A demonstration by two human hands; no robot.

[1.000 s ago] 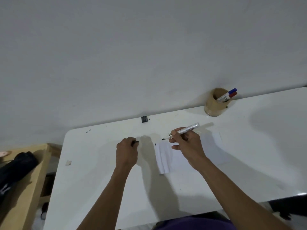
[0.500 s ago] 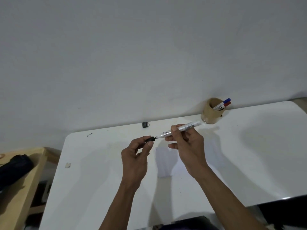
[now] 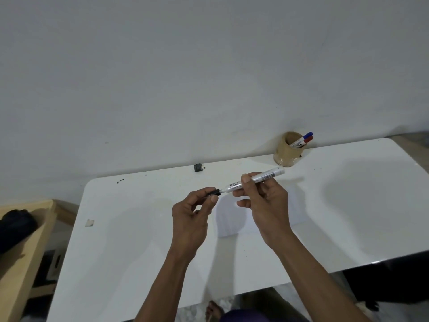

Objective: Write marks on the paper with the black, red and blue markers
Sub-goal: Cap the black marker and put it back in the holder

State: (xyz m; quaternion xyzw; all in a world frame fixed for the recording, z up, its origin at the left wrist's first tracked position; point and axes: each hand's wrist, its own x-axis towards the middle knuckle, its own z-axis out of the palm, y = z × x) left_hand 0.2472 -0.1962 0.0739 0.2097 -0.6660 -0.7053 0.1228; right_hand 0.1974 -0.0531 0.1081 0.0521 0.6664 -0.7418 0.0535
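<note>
risk first: cap (image 3: 214,192) is at the tip of the black marker (image 3: 253,180), both held in the air above the surface (image 3: 139,228). can't tell if it's fully seated or just meeting the tip. if i come in off-axis the cap skids past and the nib inks my left fingers (image 3: 212,198). if i leave it half on, it can drop off when i put the marker back.

second risk: paper (image 3: 232,219) lies loose on the surface under my hands, nothing pinning it. a wrist dragging across it would shift or crease it before the other two colours get used.

third: cup (image 3: 284,154) sits at the far edge against the wall, blue marker (image 3: 308,134) and red marker (image 3: 309,139) leaning out to the right. a clumsy reach could tip it.

hands:
- left hand (image 3: 192,217): thumb and forefinger pinched on the cap, other fingers loosely curled, not touching the surface.
- right hand (image 3: 264,205): thumb and forefinger closed around the barrel mid-length, barcode end sticking out toward the cup, remaining fingers half curled below.

can't read any marks on the paper from here, mostly shadowed by my hands.

judgement: black looks nearly done, red and blue not yet picked up.
</note>
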